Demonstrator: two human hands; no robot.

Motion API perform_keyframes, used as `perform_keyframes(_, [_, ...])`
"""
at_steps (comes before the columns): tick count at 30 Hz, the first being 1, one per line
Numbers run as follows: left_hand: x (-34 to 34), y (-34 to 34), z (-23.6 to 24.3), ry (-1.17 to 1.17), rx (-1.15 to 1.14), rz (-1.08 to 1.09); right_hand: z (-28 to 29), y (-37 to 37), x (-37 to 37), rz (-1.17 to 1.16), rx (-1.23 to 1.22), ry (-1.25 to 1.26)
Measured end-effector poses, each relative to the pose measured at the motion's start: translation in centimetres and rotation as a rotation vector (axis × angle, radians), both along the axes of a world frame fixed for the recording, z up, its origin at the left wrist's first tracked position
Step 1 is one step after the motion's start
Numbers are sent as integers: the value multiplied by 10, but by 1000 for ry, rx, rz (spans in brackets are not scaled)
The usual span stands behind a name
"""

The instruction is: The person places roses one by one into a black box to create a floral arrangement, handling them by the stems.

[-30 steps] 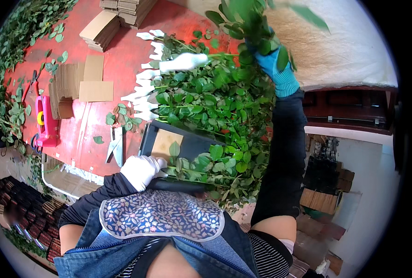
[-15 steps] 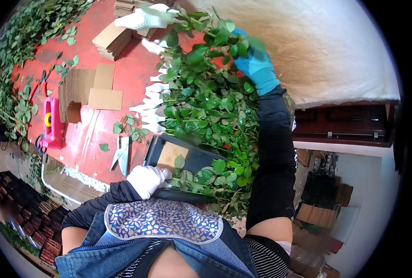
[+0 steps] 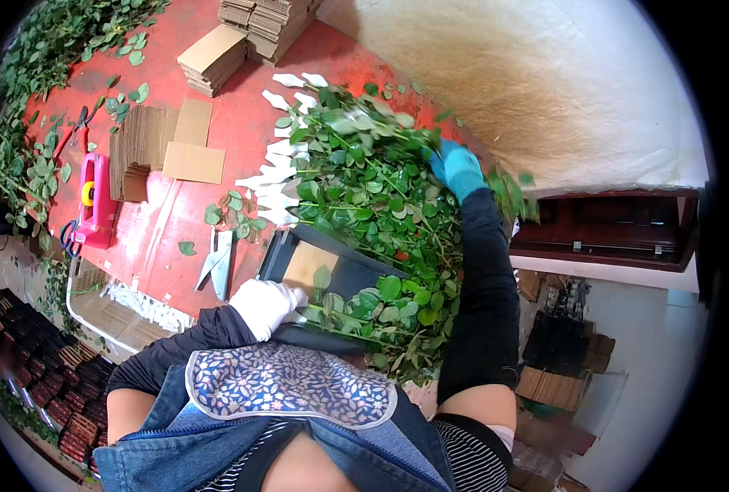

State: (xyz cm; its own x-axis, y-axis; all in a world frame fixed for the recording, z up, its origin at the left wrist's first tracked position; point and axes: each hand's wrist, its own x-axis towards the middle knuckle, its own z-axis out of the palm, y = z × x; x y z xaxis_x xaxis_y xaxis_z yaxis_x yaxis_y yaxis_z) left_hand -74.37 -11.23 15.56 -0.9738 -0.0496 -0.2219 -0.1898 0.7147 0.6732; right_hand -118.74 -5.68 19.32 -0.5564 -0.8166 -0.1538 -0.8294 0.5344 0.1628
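My left hand (image 3: 264, 309), in a white glove, is closed around the end of a leafy stem (image 3: 335, 316) at the near side of a dark tray (image 3: 356, 283). Inside that tray lies a piece of brown cardboard (image 3: 311, 262). My right hand (image 3: 456, 168), in a teal glove, is closed on a leafy stem (image 3: 372, 123) smeared by motion, over the far right part of a green pile. This pile of leafy stems (image 3: 372, 193) lies crosswise, with white-wrapped tips (image 3: 278, 174) pointing left. What the wrappings cover is hidden.
Left of the pile, the red table (image 3: 163, 225) bears scissors (image 3: 217, 262), loose leaves, cardboard pieces (image 3: 194, 162), a pink tape dispenser (image 3: 95, 201) and red-handled pruners (image 3: 75, 133). Cardboard stacks (image 3: 270, 29) stand at the back. A crate (image 3: 118, 316) sits by the near-left edge; a pale wall (image 3: 561, 90) rises at right.
My right hand has come nearer and lowered its leafy stem from the far side onto the pile; the stem's white-wrapped tip has left the cardboard stacks. My left hand stays nearly in place.
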Motion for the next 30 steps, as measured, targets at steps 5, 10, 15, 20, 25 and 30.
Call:
perform_keyframes(5, [-3, -4, 4, -45, 3, -17, 12, 67, -13, -215, -266, -185])
perform_keyframes(10, [8, 3, -17, 68, -76, 51, 84, 106, 95, -68, -497, -419])
perform_keyframes(15, [16, 12, -62, -37, -347, -1, 90, 157, 196, 115, -216, -484])
perform_keyframes(20, [17, 5, -51, -14, -118, 52, 9, 181, 222, 23, 199, -347])
perform_keyframes(25, [6, -2, -15, 86, -29, 87, -34, 218, 225, -141, 28, -426])
perform_keyframes(30, [-4, -6, -10, 195, -179, -61, -43, 231, 224, -113, 34, -394])
